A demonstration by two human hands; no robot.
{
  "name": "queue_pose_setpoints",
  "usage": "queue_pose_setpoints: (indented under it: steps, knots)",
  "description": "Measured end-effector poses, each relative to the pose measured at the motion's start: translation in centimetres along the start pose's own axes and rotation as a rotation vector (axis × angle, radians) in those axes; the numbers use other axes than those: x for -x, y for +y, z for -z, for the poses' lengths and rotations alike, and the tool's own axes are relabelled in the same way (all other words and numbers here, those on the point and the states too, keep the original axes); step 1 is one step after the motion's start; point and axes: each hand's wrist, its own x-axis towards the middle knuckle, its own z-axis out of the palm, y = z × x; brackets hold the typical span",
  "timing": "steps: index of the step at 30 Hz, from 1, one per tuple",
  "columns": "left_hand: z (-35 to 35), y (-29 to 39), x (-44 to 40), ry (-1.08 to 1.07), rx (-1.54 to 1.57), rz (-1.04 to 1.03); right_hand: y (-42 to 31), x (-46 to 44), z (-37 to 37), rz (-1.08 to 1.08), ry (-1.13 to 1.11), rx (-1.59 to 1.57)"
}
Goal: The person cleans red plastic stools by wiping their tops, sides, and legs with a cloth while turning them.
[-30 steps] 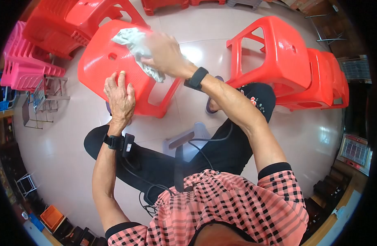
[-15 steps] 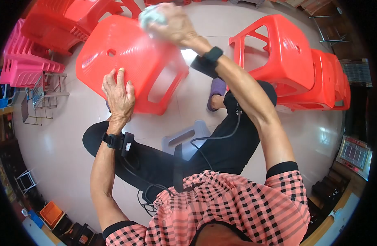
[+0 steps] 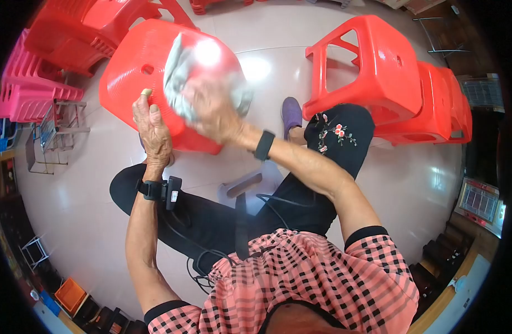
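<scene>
A red plastic stool (image 3: pixel 125 61) with a ringed seat and a centre hole stands in front of me. My left hand (image 3: pixel 152 128) rests on its near edge, fingers laid over the seat and holding no separate object. My right hand (image 3: pixel 214 114), blurred by motion, is closed on a pale grey-green cloth (image 3: pixel 178 75). The cloth is bunched and partly spread over the right side of the seat. A bright glare lies on the seat beyond it. Much of the stool's right side is hidden by the cloth and hand.
Several red stools (image 3: pixel 381 72) stand nested on their sides at the right. More red stools (image 3: pixel 64 39) and a pink stool stack (image 3: pixel 36 92) are at the left. A grey stool (image 3: pixel 247 186) is beneath me. Cables run across my lap.
My right hand has swept the cloth from the stool's far edge back toward me, across the right side of the seat. My left hand has shifted slightly left on the edge.
</scene>
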Motion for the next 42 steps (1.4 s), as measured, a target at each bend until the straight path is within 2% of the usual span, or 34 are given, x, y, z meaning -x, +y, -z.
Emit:
queue_pose_setpoints:
  steps: [2, 6, 9, 10, 12, 14, 15, 18, 20, 23, 26, 29, 31, 32, 33, 35, 37, 40, 42]
  knots:
    - [0.2, -0.2, -0.1, 0.005, 0.073, 0.015, -2.2, 2.3, -0.7, 0.025, -0.036, -0.058]
    - [0.3, -0.5, -0.1, -0.027, 0.012, -0.04, -2.7, 5.0, -2.1, 0.142, -0.014, -0.178]
    - [0.3, -0.6, -0.1, -0.055, -0.119, -0.115, 0.1, 7.7, -2.3, 0.118, -0.179, -0.217]
    - [0.4, -0.5, -0.1, -0.068, -0.16, -0.117, 1.3, 8.8, -2.3, -0.019, -0.24, -0.246]
    - [0.3, -0.2, -0.1, -0.079, -0.271, -0.175, 3.8, 10.8, -2.3, -0.412, -0.036, -0.26]
    - [0.3, -0.1, 0.1, -0.115, -0.354, -0.184, 7.4, 11.2, -2.9, -0.904, 0.203, -0.308]
    - [0.3, 0.1, 0.0, -0.125, -0.396, -0.2, 8.3, 9.3, -2.1, -0.989, 0.347, -0.296]
    - [0.1, 0.3, 0.1, -0.147, -0.483, -0.234, 8.6, 1.8, 1.7, -0.869, 0.492, -0.504]
    - [0.0, 0.0, 0.1, -0.142, -0.492, -0.247, 10.1, -1.7, 1.6, -0.642, 0.477, -0.515]
    - [0.1, -0.1, 0.1, -0.155, -0.5, -0.247, 9.0, -5.9, 1.8, -0.47, 0.223, -0.421]
    - [0.1, 0.2, 0.0, -0.167, -0.476, -0.233, 10.4, -5.6, -0.6, -0.438, 0.201, -0.3]
    - [0.0, 0.1, 0.1, -0.161, -0.495, -0.245, 12.2, -3.5, -2.5, -0.731, 0.328, -0.875]
    - [-0.1, 0.5, 0.1, -0.153, -0.513, -0.24, 14.9, -0.3, -4.2, -0.627, 0.356, -0.519]
    - [-0.1, 0.6, 0.2, -0.148, -0.521, -0.24, 14.9, 0.9, -3.5, -0.785, 0.368, -0.647]
    - [-0.2, 0.6, 0.1, -0.152, -0.524, -0.239, 16.8, 3.4, -5.0, -0.788, 0.318, -0.499]
    - [-0.1, 0.5, 0.1, -0.155, -0.535, -0.235, 19.2, 7.4, -7.3, -0.958, 0.202, -0.398]
    - [-0.1, 0.4, 0.0, -0.149, -0.537, -0.241, 20.0, 9.1, -7.0, -1.297, 0.067, -0.487]
    - [-0.2, 0.2, 0.2, -0.152, -0.536, -0.246, 21.1, 8.2, -5.1, -1.256, -0.184, -0.349]
    - [-0.2, 0.2, 0.0, -0.156, -0.525, -0.251, 20.4, 5.2, -3.4, -1.176, -0.063, -0.361]
